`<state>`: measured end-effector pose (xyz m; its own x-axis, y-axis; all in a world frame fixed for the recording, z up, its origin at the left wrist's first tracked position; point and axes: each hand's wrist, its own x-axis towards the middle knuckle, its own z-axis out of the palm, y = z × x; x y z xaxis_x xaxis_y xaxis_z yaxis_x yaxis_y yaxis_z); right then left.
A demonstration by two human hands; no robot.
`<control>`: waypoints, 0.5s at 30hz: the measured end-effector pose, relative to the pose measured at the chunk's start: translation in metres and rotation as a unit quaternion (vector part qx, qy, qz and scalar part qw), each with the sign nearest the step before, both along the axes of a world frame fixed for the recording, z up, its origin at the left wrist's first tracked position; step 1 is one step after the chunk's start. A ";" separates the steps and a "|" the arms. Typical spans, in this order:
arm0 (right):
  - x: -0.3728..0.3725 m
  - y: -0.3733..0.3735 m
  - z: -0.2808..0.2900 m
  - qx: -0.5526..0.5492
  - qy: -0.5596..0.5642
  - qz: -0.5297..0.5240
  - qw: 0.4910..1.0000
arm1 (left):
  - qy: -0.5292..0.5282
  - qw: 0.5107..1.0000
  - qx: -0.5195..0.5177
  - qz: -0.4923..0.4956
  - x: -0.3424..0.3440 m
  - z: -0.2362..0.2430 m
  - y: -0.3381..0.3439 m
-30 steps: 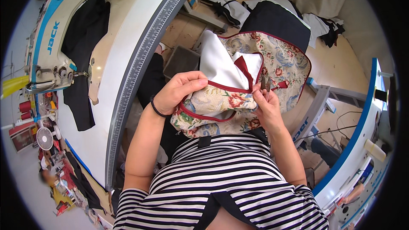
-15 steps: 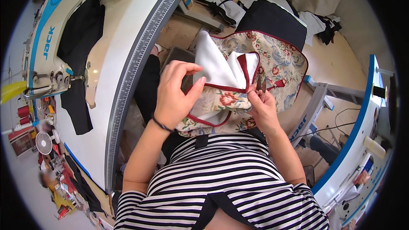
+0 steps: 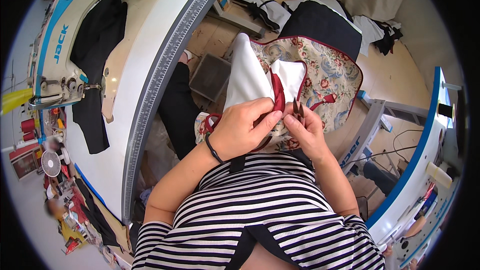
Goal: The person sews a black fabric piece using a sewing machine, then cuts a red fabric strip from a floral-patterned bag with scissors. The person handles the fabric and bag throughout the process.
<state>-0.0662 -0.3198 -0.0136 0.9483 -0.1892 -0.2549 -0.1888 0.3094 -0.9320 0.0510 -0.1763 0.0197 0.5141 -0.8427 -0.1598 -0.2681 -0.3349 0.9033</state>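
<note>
Over my lap lies a floral tapestry fabric piece (image 3: 327, 67) with dark red edging and a white underside (image 3: 245, 75). A dark red binding strip (image 3: 277, 92) stands up from the folded part between my hands. My left hand (image 3: 247, 125) is closed, thumb and fingers pinching the edge of the fabric near the strip's lower end. Close beside it, my right hand (image 3: 309, 132) is closed around small dark thread snips (image 3: 298, 110), blades pointing up and away from me. Its thumb and finger also meet at the fabric edge; what they pinch there is hidden.
On the left is a white sewing table with a ruler edge (image 3: 159, 77), bearing a sewing machine (image 3: 55, 55) and black cloth (image 3: 97, 35). A second machine table (image 3: 410, 165) stands right. Beyond my lap are a dark pedal (image 3: 211, 76), metal legs and fabric pieces.
My left hand has moved right and closed on the fabric edge beside my right hand. The dark red strip now stands higher, and the snips have shifted slightly nearer me.
</note>
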 end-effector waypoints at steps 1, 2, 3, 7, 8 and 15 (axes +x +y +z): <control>0.002 -0.001 0.000 -0.011 -0.002 0.015 1.000 | -0.001 1.000 -0.010 -0.002 0.000 -0.001 0.001; 0.003 -0.001 0.000 -0.023 -0.002 0.030 0.999 | -0.001 1.000 -0.020 -0.004 -0.001 -0.002 0.003; 0.005 0.000 0.001 0.011 -0.002 0.025 1.000 | -0.001 1.000 -0.030 -0.006 -0.002 -0.003 0.004; 0.011 0.007 0.004 0.178 -0.033 0.007 0.984 | 0.174 0.973 -0.108 0.110 -0.020 -0.004 0.001; 0.012 0.014 -0.003 0.225 -0.051 -0.007 0.973 | 0.199 0.963 -0.129 0.131 -0.025 -0.001 0.000; 0.013 0.024 -0.010 0.346 -0.074 -0.022 0.935 | 0.308 0.903 -0.238 0.181 -0.040 -0.011 -0.001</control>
